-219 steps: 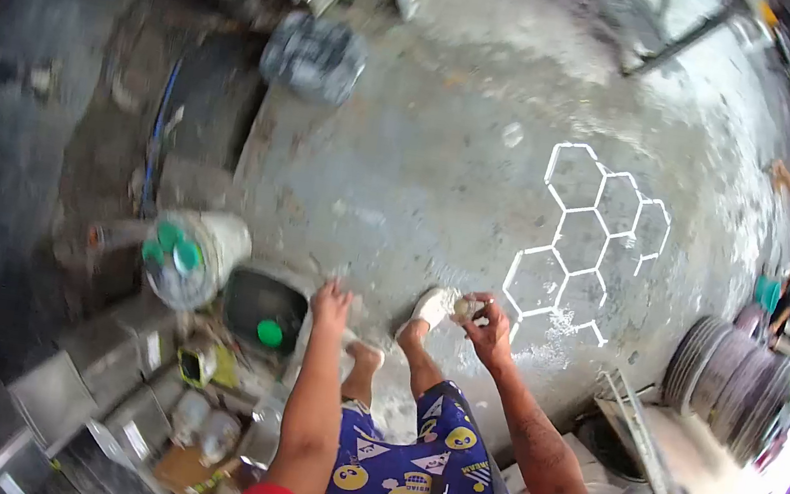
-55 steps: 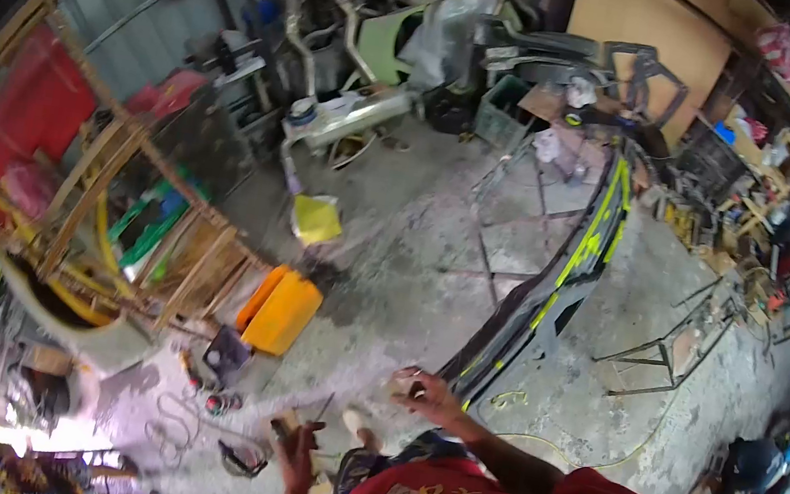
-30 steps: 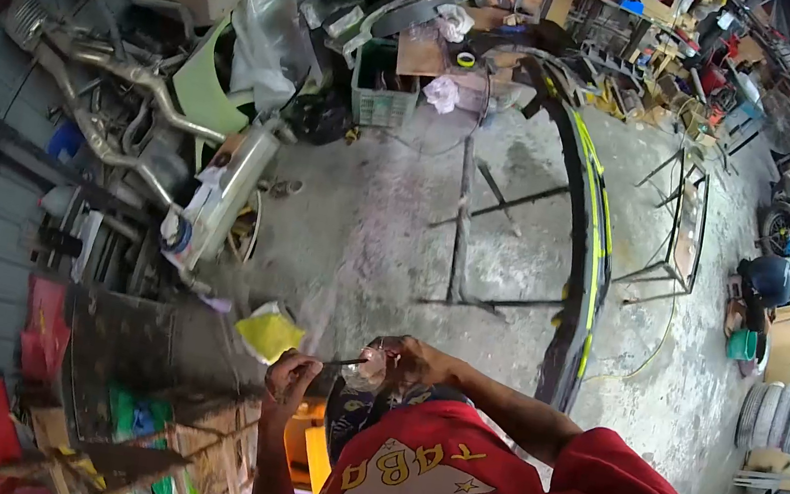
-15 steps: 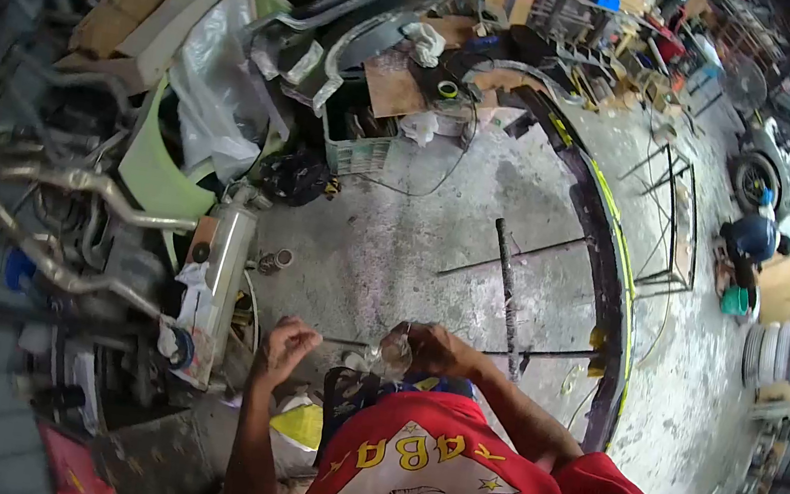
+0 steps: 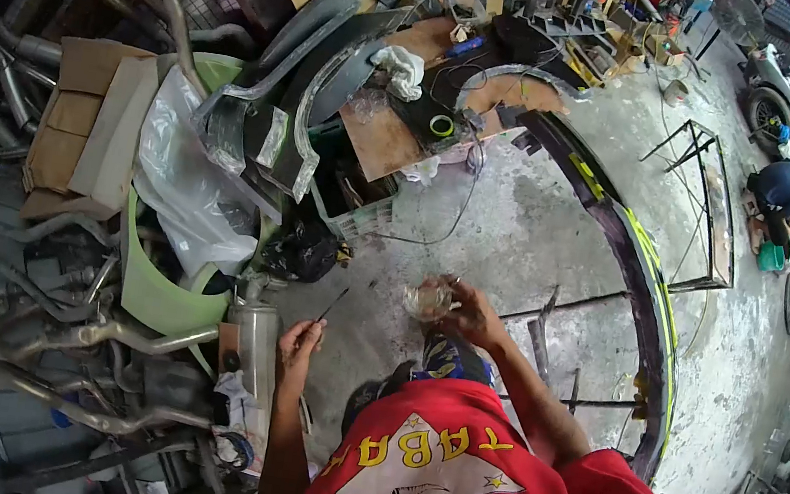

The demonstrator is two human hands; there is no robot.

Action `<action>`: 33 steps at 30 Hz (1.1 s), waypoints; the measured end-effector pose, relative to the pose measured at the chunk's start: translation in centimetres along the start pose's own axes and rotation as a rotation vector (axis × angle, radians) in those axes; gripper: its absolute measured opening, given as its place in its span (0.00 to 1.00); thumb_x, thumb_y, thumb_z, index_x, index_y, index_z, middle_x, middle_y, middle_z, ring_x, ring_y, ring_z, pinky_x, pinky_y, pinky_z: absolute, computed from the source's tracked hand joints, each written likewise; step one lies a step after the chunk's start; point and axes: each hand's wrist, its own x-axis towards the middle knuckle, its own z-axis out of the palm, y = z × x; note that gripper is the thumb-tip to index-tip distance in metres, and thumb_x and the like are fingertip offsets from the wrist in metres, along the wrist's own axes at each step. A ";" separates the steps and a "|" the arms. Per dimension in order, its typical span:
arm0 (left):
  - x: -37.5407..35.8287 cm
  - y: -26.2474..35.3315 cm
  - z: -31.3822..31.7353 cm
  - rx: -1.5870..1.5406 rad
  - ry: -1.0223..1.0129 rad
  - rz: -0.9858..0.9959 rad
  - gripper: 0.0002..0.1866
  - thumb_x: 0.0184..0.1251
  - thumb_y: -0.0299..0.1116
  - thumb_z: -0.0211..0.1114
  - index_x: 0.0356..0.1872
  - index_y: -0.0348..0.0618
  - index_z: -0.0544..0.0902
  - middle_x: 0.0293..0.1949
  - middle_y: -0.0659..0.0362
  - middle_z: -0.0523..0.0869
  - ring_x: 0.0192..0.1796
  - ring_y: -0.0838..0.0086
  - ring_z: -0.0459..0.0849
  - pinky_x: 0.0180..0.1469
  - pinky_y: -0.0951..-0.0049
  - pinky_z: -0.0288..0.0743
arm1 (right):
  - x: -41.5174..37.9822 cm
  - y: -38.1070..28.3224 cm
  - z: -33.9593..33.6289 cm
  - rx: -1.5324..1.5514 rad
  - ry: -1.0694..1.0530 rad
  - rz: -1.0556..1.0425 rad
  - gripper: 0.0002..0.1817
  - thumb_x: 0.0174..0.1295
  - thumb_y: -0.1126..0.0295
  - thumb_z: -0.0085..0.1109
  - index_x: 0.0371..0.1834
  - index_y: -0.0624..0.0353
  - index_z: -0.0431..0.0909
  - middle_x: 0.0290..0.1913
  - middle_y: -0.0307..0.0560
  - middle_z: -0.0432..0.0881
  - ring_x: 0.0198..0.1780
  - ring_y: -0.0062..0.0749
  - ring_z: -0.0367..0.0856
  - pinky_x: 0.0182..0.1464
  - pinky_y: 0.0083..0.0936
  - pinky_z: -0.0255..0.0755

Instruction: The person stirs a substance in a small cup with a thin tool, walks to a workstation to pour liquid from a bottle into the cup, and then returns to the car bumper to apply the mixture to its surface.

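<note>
My left hand (image 5: pixel 299 343) is closed in a pinch on a thin dark stick (image 5: pixel 335 303), which points up and to the right; its exact kind is too small to tell. Wrapped by the fingers of my right hand (image 5: pixel 472 317) is a small clear cup (image 5: pixel 426 300), held in front of my body above the concrete floor. What is inside the cup cannot be made out. The two hands are apart, with the stick's tip short of the cup.
Metal exhaust pipes (image 5: pixel 120 338) and a light green panel (image 5: pixel 155 299) crowd the left. A long curved bumper strip (image 5: pixel 637 266) arcs along the right on a stand. Ahead is a board (image 5: pixel 385 135) with tape and cloth. A person (image 5: pixel 782 188) crouches far right.
My view has swung, so the surroundings sit differently. My right hand has moved forward with the cup. The stick in my left hand now shows plainly, tilted upward.
</note>
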 end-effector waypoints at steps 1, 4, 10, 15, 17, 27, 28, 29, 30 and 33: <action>2.1 0.7 0.0 0.003 0.004 -0.010 0.18 0.75 0.42 0.65 0.51 0.37 0.87 0.30 0.68 0.80 0.33 0.83 0.74 0.38 0.80 0.69 | 2.8 -1.3 -0.9 -0.064 0.038 -0.050 0.25 0.62 0.70 0.71 0.62 0.56 0.77 0.44 0.41 0.87 0.41 0.24 0.82 0.41 0.26 0.78; 7.6 2.7 0.1 0.011 0.006 -0.094 0.18 0.76 0.43 0.64 0.52 0.38 0.87 0.30 0.69 0.79 0.32 0.84 0.74 0.38 0.80 0.69 | 11.1 -3.2 -4.1 -0.071 0.020 -0.152 0.24 0.61 0.68 0.73 0.61 0.55 0.78 0.44 0.42 0.87 0.41 0.24 0.82 0.39 0.25 0.79; 19.9 4.7 -0.8 -0.036 0.077 -0.205 0.20 0.77 0.46 0.61 0.52 0.38 0.87 0.33 0.67 0.83 0.33 0.84 0.75 0.38 0.80 0.70 | 23.6 -4.6 -8.4 -0.263 0.194 -0.279 0.22 0.58 0.70 0.75 0.55 0.57 0.79 0.56 0.41 0.80 0.45 0.26 0.81 0.31 0.22 0.81; 33.1 3.7 -1.8 -0.142 -0.108 -0.148 0.20 0.79 0.45 0.60 0.51 0.35 0.86 0.23 0.71 0.67 0.27 0.86 0.67 0.35 0.79 0.70 | 30.0 -1.7 -8.2 -0.218 0.383 -0.146 0.22 0.58 0.70 0.75 0.55 0.60 0.80 0.56 0.46 0.81 0.34 0.25 0.80 0.31 0.24 0.80; 37.4 4.3 -1.8 -0.118 -0.148 -0.142 0.21 0.80 0.45 0.59 0.51 0.34 0.85 0.23 0.71 0.66 0.26 0.87 0.66 0.34 0.79 0.70 | 31.9 -2.0 -8.1 -0.128 0.439 -0.084 0.22 0.59 0.69 0.74 0.56 0.59 0.79 0.54 0.45 0.82 0.35 0.25 0.81 0.32 0.24 0.80; 47.7 8.8 0.7 -0.277 -0.206 -0.192 0.14 0.79 0.39 0.60 0.47 0.36 0.84 0.26 0.66 0.71 0.28 0.81 0.68 0.33 0.76 0.64 | 40.4 4.5 -10.2 -0.011 0.541 0.041 0.26 0.57 0.75 0.73 0.60 0.50 0.79 0.47 0.38 0.84 0.37 0.21 0.83 0.37 0.23 0.79; 47.8 8.5 0.4 -0.240 -0.185 -0.189 0.14 0.78 0.39 0.61 0.45 0.36 0.83 0.26 0.65 0.73 0.28 0.82 0.69 0.33 0.76 0.65 | 41.3 5.2 -10.8 -0.019 0.504 0.079 0.24 0.59 0.75 0.71 0.60 0.53 0.78 0.49 0.41 0.84 0.36 0.24 0.83 0.36 0.24 0.80; 48.1 7.7 0.0 -0.220 -0.220 -0.180 0.14 0.79 0.39 0.60 0.47 0.36 0.83 0.27 0.65 0.75 0.28 0.82 0.69 0.33 0.77 0.66 | 42.1 6.4 -11.2 -0.095 0.463 0.059 0.24 0.60 0.76 0.70 0.60 0.56 0.76 0.52 0.45 0.83 0.36 0.30 0.85 0.37 0.26 0.81; 48.2 7.8 0.6 -0.197 -0.253 -0.180 0.14 0.79 0.39 0.60 0.47 0.36 0.83 0.27 0.65 0.75 0.28 0.82 0.69 0.33 0.77 0.66 | 42.9 7.3 -11.0 -0.179 0.526 -0.115 0.25 0.59 0.75 0.70 0.60 0.57 0.75 0.52 0.48 0.83 0.36 0.34 0.86 0.37 0.28 0.80; 47.0 8.5 1.4 -0.132 -0.154 -0.287 0.15 0.80 0.38 0.59 0.48 0.35 0.83 0.27 0.65 0.78 0.28 0.83 0.69 0.34 0.79 0.66 | 44.0 6.8 -11.3 -0.310 0.606 -0.188 0.25 0.60 0.72 0.71 0.60 0.57 0.75 0.51 0.51 0.83 0.37 0.36 0.86 0.36 0.29 0.80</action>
